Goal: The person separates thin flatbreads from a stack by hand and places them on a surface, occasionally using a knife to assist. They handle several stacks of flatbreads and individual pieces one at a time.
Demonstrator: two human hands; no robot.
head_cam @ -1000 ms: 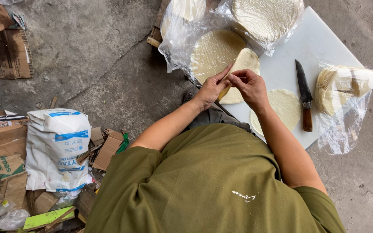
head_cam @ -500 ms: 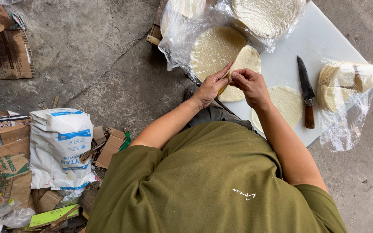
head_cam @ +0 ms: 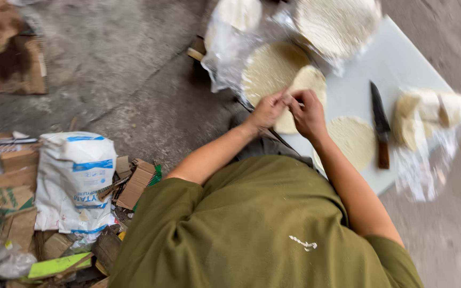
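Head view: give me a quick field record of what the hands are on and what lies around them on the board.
left hand: pinching the edge of a flat round wrapper
right hand: on the same wrapper, fingers meeting the left hand's
wrapper stack: on clear plastic, just beyond the hands
single wrapper: flat on the board, right of the right forearm
knife: lying on the white board, wooden handle toward the person
white sack: on the floor at left, among cardboard scraps
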